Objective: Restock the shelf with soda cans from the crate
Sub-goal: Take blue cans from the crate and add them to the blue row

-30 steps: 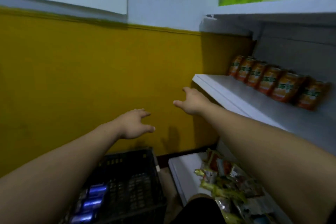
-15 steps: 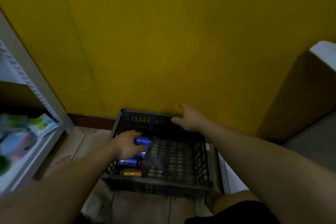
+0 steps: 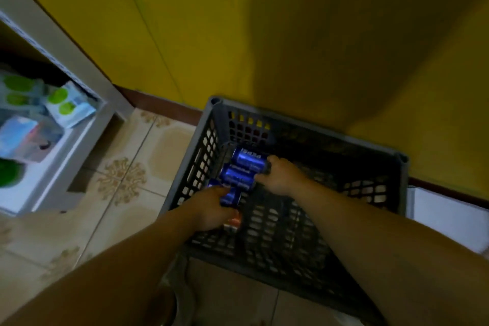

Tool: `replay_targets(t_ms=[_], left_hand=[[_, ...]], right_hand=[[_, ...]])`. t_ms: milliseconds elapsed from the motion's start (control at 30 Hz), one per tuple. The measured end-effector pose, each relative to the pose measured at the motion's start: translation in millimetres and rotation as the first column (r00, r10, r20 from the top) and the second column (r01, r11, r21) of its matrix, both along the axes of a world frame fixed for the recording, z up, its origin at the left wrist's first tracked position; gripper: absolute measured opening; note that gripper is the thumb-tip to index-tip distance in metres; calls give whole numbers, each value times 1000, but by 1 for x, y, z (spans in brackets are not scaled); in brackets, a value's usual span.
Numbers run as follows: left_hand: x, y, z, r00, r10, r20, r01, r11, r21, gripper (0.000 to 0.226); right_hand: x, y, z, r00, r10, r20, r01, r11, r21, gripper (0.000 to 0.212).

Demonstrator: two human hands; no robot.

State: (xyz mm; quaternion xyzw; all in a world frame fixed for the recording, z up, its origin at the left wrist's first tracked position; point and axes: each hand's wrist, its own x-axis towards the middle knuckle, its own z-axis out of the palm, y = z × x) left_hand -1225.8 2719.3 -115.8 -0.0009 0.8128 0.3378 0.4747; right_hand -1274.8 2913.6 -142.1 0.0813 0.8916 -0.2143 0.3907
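Far left of frame: white metal shelf unit (image 3: 87, 124), green-and-white packets (image 3: 66, 106) on lower board. Next, patterned beige tile floor (image 3: 124, 180). Centre: dark grey lattice plastic crate (image 3: 370, 188) against yellow wall (image 3: 264, 34). Blue soda cans (image 3: 238, 177) lie on sides in crate's left half. Your left grip (image 3: 211, 209) curled over nearest blue can (image 3: 231, 196), orange can (image 3: 234, 219) just under your palm. Your right grip (image 3: 281, 176) at right ends of two farther cans, fingers bent against them; whether it truly holds, cannot tell.
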Motion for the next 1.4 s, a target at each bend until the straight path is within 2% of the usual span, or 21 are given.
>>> replay_targets(t_ms=[133, 300, 367, 467, 633, 700, 733, 833, 867, 933, 1000, 1067, 1133, 1233, 1267, 1367, 1400], left_hand=[[-17, -2, -46, 1000, 5, 26, -3, 999, -47, 38], [-28, 0, -98, 999, 44, 10, -43, 995, -86, 27], [-30, 0, -114, 998, 70, 1, -70, 991, -111, 41], [-33, 0, -131, 997, 72, -5, -72, 987, -142, 55], [-37, 2, -141, 985, 172, -3, -170, 975, -140, 49], [-37, 1, -143, 975, 220, 5, -217, 967, -130, 54], [-37, 1, -142, 973, 232, 5, -230, 965, -124, 56], [-37, 2, -135, 942, 330, 60, -325, 943, -74, 56], [-38, 3, -130, 920, 385, 71, -383, 923, -43, 53], [-41, 9, -111, 865, 495, 78, -498, 867, 16, 46], [-44, 15, -90, 794, 599, 103, -607, 793, 64, 53], [-46, 24, -59, 721, 673, 167, -693, 706, 148, 49], [-45, 32, -28, 663, 709, 238, -748, 628, 213, 44], [-39, 46, 20, 669, 700, 249, -738, 587, 333, 35], [-35, 51, 38, 686, 691, 229, -718, 589, 371, 36], [-21, 72, 101, 751, 650, 117, -620, 634, 462, 39], [-16, 81, 124, 767, 638, 69, -584, 649, 487, 40]], right_hand=[[-5, -11, -61, 997, -48, 53, 52, 996, -78, 63], [-6, -28, -117, 970, -199, 141, 224, 954, -199, 55], [-5, -32, -142, 934, -294, 205, 336, 916, -218, 54], [-8, -38, -160, 833, -463, 302, 537, 810, -238, 49], [-13, -44, -173, 593, -741, 314, 805, 546, -230, 60], [-12, -47, -174, 550, -776, 308, 833, 483, -270, 60], [-12, -48, -171, 551, -783, 289, 831, 480, -282, 57], [-8, -44, -157, 531, -811, 247, 833, 446, -327, 36], [-5, -41, -149, 506, -825, 252, 841, 407, -357, 28], [0, -32, -119, 444, -854, 273, 857, 315, -408, 26], [9, -22, -86, 404, -854, 329, 862, 234, -451, 43], [21, -11, -51, 393, -837, 380, 850, 173, -498, 65], [34, -1, -17, 440, -807, 394, 816, 176, -551, 66], [55, 9, 33, 517, -786, 339, 744, 216, -633, 51], [64, 12, 53, 545, -796, 263, 708, 270, -652, 50], [89, 24, 106, 711, -694, -113, 509, 619, -597, 70], [98, 27, 127, 739, -643, -201, 442, 687, -577, 75]])
